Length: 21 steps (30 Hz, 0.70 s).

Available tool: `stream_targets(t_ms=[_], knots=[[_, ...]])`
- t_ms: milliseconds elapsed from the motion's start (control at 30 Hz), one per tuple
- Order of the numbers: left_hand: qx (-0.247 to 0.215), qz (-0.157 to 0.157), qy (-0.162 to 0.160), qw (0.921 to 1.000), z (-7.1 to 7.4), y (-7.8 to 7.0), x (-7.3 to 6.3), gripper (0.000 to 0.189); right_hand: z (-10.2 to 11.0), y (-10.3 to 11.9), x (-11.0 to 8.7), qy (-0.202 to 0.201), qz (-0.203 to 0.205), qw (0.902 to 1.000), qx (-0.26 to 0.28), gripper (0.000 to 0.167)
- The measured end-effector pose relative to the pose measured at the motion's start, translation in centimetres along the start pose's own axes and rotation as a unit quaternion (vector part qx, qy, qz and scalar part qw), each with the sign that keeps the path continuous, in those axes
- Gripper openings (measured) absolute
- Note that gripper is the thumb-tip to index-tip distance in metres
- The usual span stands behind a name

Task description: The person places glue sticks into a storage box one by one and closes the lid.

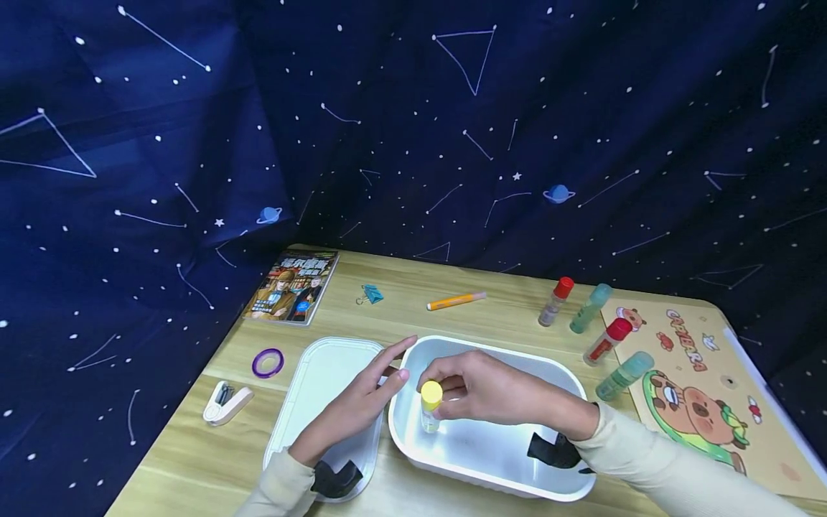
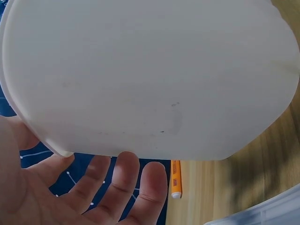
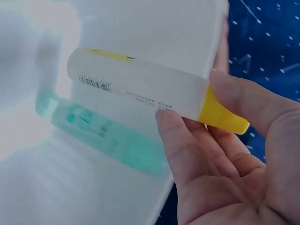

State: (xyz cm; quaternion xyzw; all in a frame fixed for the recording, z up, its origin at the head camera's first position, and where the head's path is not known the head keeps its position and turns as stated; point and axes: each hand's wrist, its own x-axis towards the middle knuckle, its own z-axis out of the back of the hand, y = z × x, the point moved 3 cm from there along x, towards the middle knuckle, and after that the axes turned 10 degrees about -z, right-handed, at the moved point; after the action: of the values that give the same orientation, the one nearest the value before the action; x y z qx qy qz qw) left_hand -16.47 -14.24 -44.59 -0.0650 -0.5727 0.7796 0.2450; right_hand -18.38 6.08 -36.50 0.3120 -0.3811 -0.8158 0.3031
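Note:
My right hand [image 1: 491, 388] pinches a clear glue bottle with a yellow cap [image 1: 431, 395] between thumb and fingers, inside the white bin [image 1: 465, 467]. In the right wrist view the bottle's white label and barcode [image 3: 93, 83] show, with the fingers near its yellow cap end. A teal bottle [image 3: 103, 133] lies alongside it against the white bin; the right hand hides it in the head view. My left hand [image 1: 358, 402] is at the bin's left rim, fingers extended and holding nothing. Under that arm lies a white lid [image 1: 310, 388], which fills much of the left wrist view.
Two red-capped bottles [image 1: 601, 347] and two teal bottles [image 1: 625, 375] stand right of the bin, beside a capybara mat [image 1: 694, 388]. Behind are an orange marker [image 1: 455, 301], a blue binder clip [image 1: 372, 293] and a book [image 1: 291, 287]. Purple tape [image 1: 281, 362] and a stapler [image 1: 226, 406] lie left.

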Motion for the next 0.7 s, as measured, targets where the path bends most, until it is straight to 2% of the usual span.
stream_targets(t_ms=[133,333,700], knots=[[0.002,0.002,0.001,1.0,-0.1,0.0,0.0,0.054,-0.9,-0.9,0.3,0.014,-0.003,0.9998,-0.016,0.03],[0.006,0.008,0.002,1.0,-0.2,0.0,0.0,0.054,-1.6,-1.8,0.5,0.013,-0.002,0.9995,-0.028,0.03],[0.008,0.003,-0.003,1.0,-0.1,0.0,-0.1,0.053,-2.3,-2.5,0.7,0.021,-0.028,0.9994,0.007,0.031]])
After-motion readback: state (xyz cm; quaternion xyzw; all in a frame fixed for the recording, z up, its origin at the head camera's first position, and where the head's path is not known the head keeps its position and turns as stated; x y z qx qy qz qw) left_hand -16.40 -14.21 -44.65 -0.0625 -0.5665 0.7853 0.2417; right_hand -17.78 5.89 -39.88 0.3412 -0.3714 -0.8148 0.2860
